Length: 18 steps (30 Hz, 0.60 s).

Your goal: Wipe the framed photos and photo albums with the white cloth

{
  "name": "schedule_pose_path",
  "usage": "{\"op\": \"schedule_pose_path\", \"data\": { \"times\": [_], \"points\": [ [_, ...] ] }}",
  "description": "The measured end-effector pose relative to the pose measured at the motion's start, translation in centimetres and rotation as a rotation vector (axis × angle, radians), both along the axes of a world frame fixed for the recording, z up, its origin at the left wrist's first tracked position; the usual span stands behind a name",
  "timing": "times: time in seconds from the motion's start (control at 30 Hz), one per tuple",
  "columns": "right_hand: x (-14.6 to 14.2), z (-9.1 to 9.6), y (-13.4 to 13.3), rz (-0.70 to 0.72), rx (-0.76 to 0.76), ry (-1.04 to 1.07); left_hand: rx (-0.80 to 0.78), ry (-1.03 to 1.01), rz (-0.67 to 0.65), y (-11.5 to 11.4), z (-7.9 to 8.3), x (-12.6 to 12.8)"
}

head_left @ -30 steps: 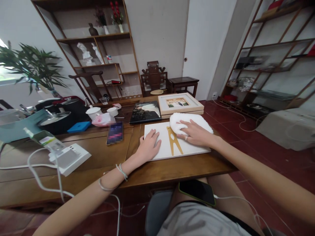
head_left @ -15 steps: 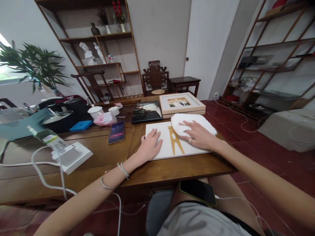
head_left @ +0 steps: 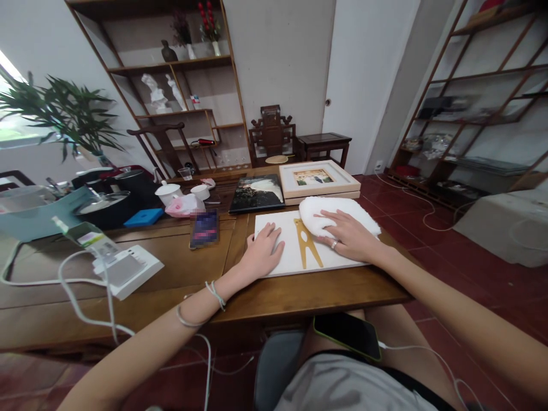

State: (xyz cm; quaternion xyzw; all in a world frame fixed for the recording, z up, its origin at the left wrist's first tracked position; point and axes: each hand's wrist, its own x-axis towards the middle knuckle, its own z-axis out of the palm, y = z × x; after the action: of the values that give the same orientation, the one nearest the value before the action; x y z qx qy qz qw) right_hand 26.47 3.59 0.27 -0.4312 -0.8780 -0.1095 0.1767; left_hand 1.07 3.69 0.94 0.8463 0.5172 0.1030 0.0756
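A white board (head_left: 282, 262) lies near the front edge of the wooden table, with a yellow A-shaped piece (head_left: 307, 245) flat on its middle. My left hand (head_left: 266, 251) rests palm down on the board's left part, fingers stretched out. On the right part sits a folded white towel (head_left: 314, 212), fluffy and thick. My right hand (head_left: 349, 237) lies on top of this towel with its fingers extended and slightly apart, a ring on one of them. The towel's lower side and the board's right end are hidden.
Behind the board lie a dark photo panel (head_left: 257, 193) and pale wooden picture frames (head_left: 319, 181). Left are a blurred-out phone (head_left: 204, 229), a white box (head_left: 137, 271) with looping cable, a blue box (head_left: 143, 217) and pots. Another phone (head_left: 347, 337) rests on my lap, cable attached.
Both hands keep their places on the board and the towel. The whole view has shifted very slightly; no object has visibly moved on the table.
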Motion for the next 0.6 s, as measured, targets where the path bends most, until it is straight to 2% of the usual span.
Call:
{"op": "schedule_pose_path", "data": {
  "times": [0.3,0.6],
  "points": [
    [-0.1,0.2,-0.8,0.006,0.010,0.004,-0.003,0.007,0.009,0.1,0.1,0.1],
    [0.4,0.4,-6.6,0.074,-0.040,0.022,-0.008,-0.007,0.009,-0.1,0.2,0.1]
  ]
}}
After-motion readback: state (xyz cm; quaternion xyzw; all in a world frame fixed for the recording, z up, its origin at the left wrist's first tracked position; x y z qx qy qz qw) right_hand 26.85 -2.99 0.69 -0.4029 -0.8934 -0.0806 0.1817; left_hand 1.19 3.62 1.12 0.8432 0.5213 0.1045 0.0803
